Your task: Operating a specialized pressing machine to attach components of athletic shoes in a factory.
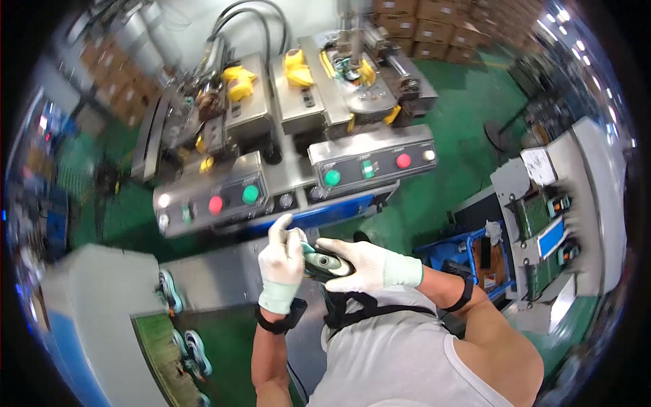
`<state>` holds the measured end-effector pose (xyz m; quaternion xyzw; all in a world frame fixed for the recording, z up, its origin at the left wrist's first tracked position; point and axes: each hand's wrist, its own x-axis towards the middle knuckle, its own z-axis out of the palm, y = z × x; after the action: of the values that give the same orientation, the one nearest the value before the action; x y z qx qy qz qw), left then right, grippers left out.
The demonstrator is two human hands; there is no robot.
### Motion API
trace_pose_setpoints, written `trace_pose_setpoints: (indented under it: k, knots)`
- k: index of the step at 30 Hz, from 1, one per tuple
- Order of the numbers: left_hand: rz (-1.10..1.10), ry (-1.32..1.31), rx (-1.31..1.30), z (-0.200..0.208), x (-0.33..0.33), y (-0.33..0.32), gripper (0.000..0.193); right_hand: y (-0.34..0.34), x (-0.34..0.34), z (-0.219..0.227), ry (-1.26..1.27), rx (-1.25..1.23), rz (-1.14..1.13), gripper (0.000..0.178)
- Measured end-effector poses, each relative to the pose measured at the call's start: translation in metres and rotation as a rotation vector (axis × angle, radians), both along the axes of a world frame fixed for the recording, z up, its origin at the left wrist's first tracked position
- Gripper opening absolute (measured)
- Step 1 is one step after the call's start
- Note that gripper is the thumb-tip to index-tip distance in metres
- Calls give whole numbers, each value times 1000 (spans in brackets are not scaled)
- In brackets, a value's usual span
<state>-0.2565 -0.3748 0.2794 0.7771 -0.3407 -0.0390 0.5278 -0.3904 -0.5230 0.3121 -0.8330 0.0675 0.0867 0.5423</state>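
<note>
My white-gloved left hand (281, 266) and right hand (366, 264) grasp what seems to be a shoe (328, 262) between them, just in front of my body; my fingers cover much of it, so I can't be sure. On the far side stands a metal machine (293, 152) with two button panels (369, 166). More shoes (196, 349) sit at left, a blue crate (442, 251) at right.

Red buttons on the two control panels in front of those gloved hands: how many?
2: one red button on the left panel, another red button on the right panel. Neither is hidden.
</note>
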Motion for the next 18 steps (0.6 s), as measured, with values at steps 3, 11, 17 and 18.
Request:
trace_pose_setpoints:
  k: [3, 11, 17, 18]
  knots:
    - [-224, -415, 170, 32, -19, -91, 33, -61, -12, -4, -14, -94, -78, 72]
    - [-370, -486, -75, 71, 13, -277, 42, -190, -71, -46, -306, 772, -667, 52]
    - [-234, -210, 197, -55, 142, -413, 54, -222, -121, -85, -384, 1114, -1091, 45]
    - [-200, -44, 176, -73, 157, -437, 54, -222, -129, -98, -405, 1123, -1136, 45]
